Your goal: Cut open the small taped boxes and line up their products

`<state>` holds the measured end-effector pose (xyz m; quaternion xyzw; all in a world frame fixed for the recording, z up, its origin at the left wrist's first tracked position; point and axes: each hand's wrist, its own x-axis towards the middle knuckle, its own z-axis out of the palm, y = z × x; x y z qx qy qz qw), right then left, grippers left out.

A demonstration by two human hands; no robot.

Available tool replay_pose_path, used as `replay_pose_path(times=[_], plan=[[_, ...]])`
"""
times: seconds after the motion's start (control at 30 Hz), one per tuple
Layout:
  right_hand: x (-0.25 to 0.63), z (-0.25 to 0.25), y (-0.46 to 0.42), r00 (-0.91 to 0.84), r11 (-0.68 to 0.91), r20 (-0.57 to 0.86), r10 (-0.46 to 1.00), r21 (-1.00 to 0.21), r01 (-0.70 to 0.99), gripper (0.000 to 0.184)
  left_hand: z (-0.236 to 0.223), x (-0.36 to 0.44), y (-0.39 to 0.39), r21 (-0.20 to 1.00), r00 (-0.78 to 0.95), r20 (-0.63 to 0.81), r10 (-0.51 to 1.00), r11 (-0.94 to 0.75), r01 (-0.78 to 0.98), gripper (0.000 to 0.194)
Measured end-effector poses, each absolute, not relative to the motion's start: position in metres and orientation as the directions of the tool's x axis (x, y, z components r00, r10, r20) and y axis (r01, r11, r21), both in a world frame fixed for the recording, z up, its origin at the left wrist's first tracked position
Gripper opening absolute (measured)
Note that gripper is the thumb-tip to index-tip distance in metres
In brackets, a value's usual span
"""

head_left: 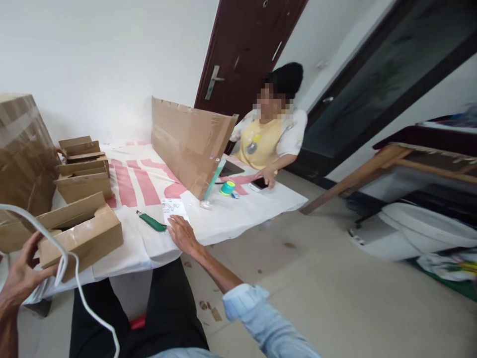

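My left hand (24, 278) is around the left end of a small open cardboard box (91, 241) at the table's near edge, thumb at the front and fingers behind. A white cable (63, 253) loops in front of that hand and the box. My right hand (182, 234) lies with its fingers stretched out on the lower part of a white sheet of paper (172, 206) marked with small drawings. Just left of its fingertips is a green utility knife (152, 221), lying on the cloth.
More open cardboard boxes (84, 186) and a large taped carton (24, 149) stand at the left. A cardboard panel (190, 144) stands upright mid-table. Beyond it, a person (264, 134) sits with a hand by a phone (259, 184). A tape roll (227, 187) lies nearby.
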<state>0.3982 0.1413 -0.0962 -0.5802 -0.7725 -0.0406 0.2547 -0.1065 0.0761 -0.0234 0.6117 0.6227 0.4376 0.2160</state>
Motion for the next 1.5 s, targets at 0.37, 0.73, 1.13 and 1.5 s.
replay_pose_path(times=[0.37,0.73,1.13,1.5], plan=[[0.448,-0.15,0.123,-0.169,0.297,0.469,0.867,-0.214,0.931,0.033,-0.026,-0.095,0.071,0.847,-0.177,0.292,0.94,-0.169,0.503,0.124],[0.317,-0.021,0.136,-0.443,0.792,0.696,0.565,-0.307,0.527,0.033,-0.009,-0.046,0.045,0.844,0.023,0.232,0.972,-0.213,0.493,0.118],[0.29,0.004,0.116,-0.576,0.87,0.691,0.437,-0.163,0.465,0.018,-0.009,-0.054,0.035,0.924,0.112,0.175,0.978,-0.202,0.324,0.111],[0.293,-0.021,0.091,-0.666,0.908,0.648,0.37,-0.098,0.408,0.023,-0.018,-0.035,0.045,0.857,0.041,0.199,0.979,-0.194,0.478,0.128]])
